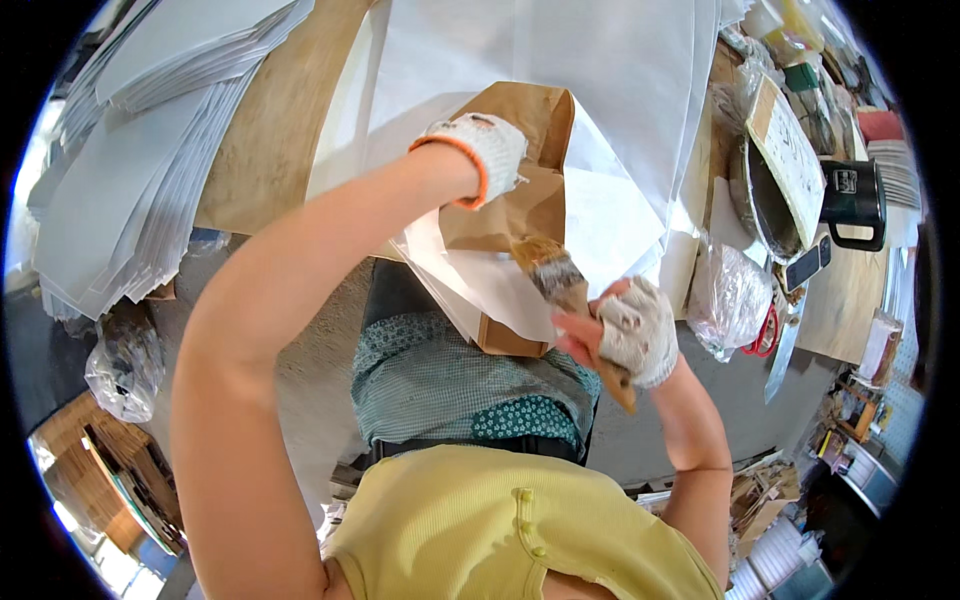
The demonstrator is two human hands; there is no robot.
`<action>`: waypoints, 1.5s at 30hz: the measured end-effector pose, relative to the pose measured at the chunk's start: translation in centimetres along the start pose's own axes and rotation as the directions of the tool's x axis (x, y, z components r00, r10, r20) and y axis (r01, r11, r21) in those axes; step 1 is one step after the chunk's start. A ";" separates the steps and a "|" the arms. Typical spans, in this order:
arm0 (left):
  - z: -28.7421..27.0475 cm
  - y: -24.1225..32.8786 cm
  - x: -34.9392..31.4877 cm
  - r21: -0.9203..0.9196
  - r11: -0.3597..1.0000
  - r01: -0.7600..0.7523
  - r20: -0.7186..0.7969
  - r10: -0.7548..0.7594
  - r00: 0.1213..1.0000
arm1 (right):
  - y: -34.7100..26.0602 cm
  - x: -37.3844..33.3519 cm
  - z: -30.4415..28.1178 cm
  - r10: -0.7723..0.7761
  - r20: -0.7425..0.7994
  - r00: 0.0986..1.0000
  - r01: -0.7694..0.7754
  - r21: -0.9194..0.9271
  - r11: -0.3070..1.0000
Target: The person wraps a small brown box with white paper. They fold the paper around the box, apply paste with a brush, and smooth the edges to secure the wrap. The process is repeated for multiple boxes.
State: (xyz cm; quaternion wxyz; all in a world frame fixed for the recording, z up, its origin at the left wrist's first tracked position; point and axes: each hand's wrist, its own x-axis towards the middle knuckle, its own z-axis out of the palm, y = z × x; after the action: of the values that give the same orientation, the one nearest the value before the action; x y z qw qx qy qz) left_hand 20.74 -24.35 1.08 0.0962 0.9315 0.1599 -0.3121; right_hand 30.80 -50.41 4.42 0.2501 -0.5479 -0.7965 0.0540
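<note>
A flat paintbrush [555,275] with a wooden handle is gripped in my right hand [637,330], which wears a white glove with bare fingertips. Its brown bristles touch or hover just over a folded brown paper piece [515,205]; which of the two I cannot tell. My left hand [487,150], in a white glove with an orange cuff, rests at the upper left of that brown paper, its fingers mostly hidden from view. White paper sheets [610,195] lie around and under the brown piece, and one folded flap hangs over the table's near edge.
Stacks of white sheets [130,190] cover the table's left side. At right stand a round pan [750,195] with a board across it, a black mug [853,205], a phone [807,264], a plastic bag [728,300], red-handled scissors [765,332] and a knife blade [785,350].
</note>
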 end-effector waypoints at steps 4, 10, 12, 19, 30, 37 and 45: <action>-1.3 0.2 1.2 -0.114 0.992 0.051 0.009 -0.050 0.999 | 1.2 6.5 2.9 0.010 -0.031 0.999 -0.011 -0.023 1.000; 0.1 0.7 1.7 -0.177 0.973 0.148 -0.016 -0.153 0.988 | 1.4 7.9 2.3 0.207 0.205 0.957 -0.173 -0.172 0.970; 0.2 0.5 1.3 -0.191 0.966 0.176 0.001 -0.179 0.984 | 1.9 6.9 0.6 0.337 0.269 0.902 -0.281 -0.228 0.932; -0.3 0.5 1.6 -0.189 0.972 0.137 -0.016 -0.142 0.990 | 3.6 2.7 3.5 0.931 0.159 0.327 -0.508 0.861 0.031; 7.2 -0.8 -6.4 -0.375 0.910 -0.175 -0.892 -0.303 0.335 | 5.8 2.9 6.5 0.480 -0.252 0.840 -0.437 0.209 0.875; 8.9 4.3 -2.0 -0.377 0.925 -0.050 -0.780 -0.288 0.556 | 6.9 5.8 9.2 0.766 -0.097 0.636 -0.309 0.877 0.368; 10.3 7.9 -4.2 -0.568 0.779 -0.265 -0.751 -0.359 0.554 | 4.2 5.0 11.7 0.792 -0.334 0.511 -0.115 0.887 0.448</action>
State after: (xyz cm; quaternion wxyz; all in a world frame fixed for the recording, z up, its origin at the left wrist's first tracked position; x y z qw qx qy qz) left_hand 14.71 -35.58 -3.82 0.3028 0.8717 0.3061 0.2341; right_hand 27.60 -42.06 -5.61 0.7214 -0.5662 -0.3153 0.2440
